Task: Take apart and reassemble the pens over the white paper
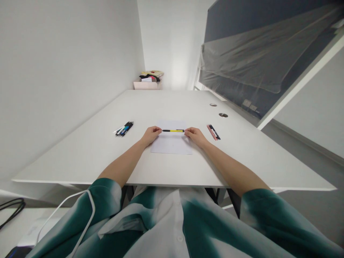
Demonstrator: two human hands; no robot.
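A yellow and black pen (173, 130) is stretched level between my two hands, above a sheet of white paper (172, 146). My left hand (152, 135) pinches its black end with thumb and fingers. At the opposite end, by the clip, my right hand (196, 135) pinches it the same way. Left of my left hand lies a bundle of several pens (124, 129), mostly black with some blue and white. To the right of my right hand lie a black and white slim item (214, 132) and a pinkish one (211, 132) side by side; their kind is unclear.
The white table (172, 170) reaches far ahead, with a wall along its left. Two round cable grommets (223, 115) are set near its right edge. A pale box (146, 85) with cloth-like items stands at the far end. A plastic-covered dark panel (242, 61) rises on the right.
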